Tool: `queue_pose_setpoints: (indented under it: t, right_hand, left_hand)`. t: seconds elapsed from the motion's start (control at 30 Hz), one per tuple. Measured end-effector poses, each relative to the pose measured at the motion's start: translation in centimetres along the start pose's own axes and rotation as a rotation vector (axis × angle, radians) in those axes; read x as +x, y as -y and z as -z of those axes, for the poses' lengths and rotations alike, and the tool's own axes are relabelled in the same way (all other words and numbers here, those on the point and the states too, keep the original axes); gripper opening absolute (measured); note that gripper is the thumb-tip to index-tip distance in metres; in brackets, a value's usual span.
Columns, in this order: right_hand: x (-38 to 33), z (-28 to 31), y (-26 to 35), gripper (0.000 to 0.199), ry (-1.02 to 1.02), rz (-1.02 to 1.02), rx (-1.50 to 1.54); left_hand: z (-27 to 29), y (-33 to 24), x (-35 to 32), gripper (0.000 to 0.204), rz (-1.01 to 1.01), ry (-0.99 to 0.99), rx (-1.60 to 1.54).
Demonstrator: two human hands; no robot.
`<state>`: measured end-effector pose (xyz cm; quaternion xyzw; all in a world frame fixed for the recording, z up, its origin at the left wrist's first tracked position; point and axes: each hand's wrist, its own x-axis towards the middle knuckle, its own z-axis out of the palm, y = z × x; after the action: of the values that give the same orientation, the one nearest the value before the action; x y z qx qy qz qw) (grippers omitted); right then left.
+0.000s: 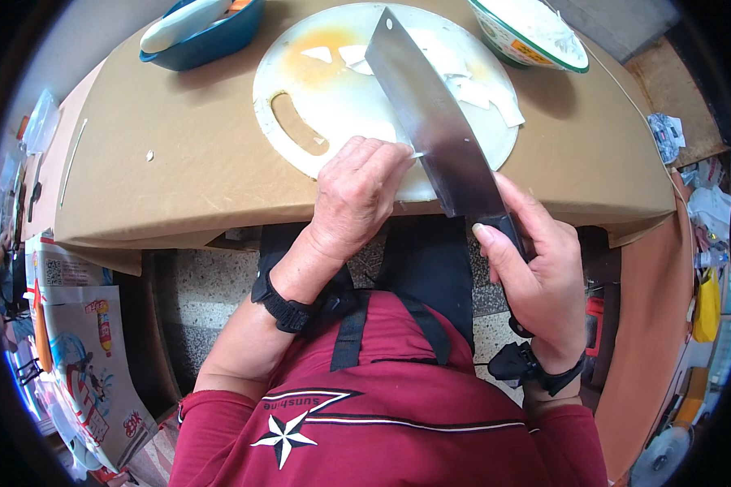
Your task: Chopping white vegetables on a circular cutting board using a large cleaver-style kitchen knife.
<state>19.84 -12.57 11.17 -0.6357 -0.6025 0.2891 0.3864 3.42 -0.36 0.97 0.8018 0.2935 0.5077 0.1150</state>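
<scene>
My right hand [536,264] is wrapped round the dark handle of a cleaver [443,122], whose broad blade slants up and left over the cutting board [300,146]. My left hand [357,191] is closed at the board's near edge, its fingertips against the blade. A thin white sliver shows between those fingertips and the steel; the rest of it is hidden. Flat white vegetable pieces [505,105] lie on the round white board, to the right of the blade. Smaller white bits [318,53] are scattered to its left, near a yellow-orange stain.
A blue basin [211,36] at the far left holds a long white vegetable and something orange. At the far right stands a green-rimmed bowl [536,40] heaped with white shreds. Brown covering lies over the table [179,146], with one white scrap on it.
</scene>
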Motion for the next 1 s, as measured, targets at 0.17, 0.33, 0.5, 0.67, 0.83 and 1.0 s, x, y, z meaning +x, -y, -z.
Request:
queue_pose_setpoints:
  t: [0.17, 0.33, 0.5, 0.67, 0.83, 1.0]
  right_hand:
    - [0.4, -0.5, -0.6, 0.040, -0.007, 0.077, -0.003]
    - [0.8, -1.0, -1.1, 0.043, 0.038, 0.028, 0.038]
    - [1.3, -0.6, -0.9, 0.039, 0.065, 0.033, -0.006]
    - [1.0, -0.5, -0.9, 0.039, 0.075, -0.052, 0.054]
    - [0.2, -0.2, -0.8, 0.041, -0.079, 0.071, -0.003]
    - [-0.4, 0.3, 0.4, 0.043, -0.089, 0.037, -0.015]
  left_hand:
    - [0.0, -0.1, 0.0, 0.014, -0.011, -0.003, 0.002]
    - [0.1, 0.1, -0.1, 0.015, -0.030, 0.000, -0.007]
    - [0.4, 0.2, 0.0, 0.017, 0.002, -0.022, -0.149]
    - [0.1, 0.2, 0.1, 0.018, 0.015, -0.005, -0.099]
    - [0.2, 0.1, 0.1, 0.016, 0.004, 0.010, -0.038]
    - [0.1, 0.1, 0.0, 0.015, 0.030, -0.001, -0.008]
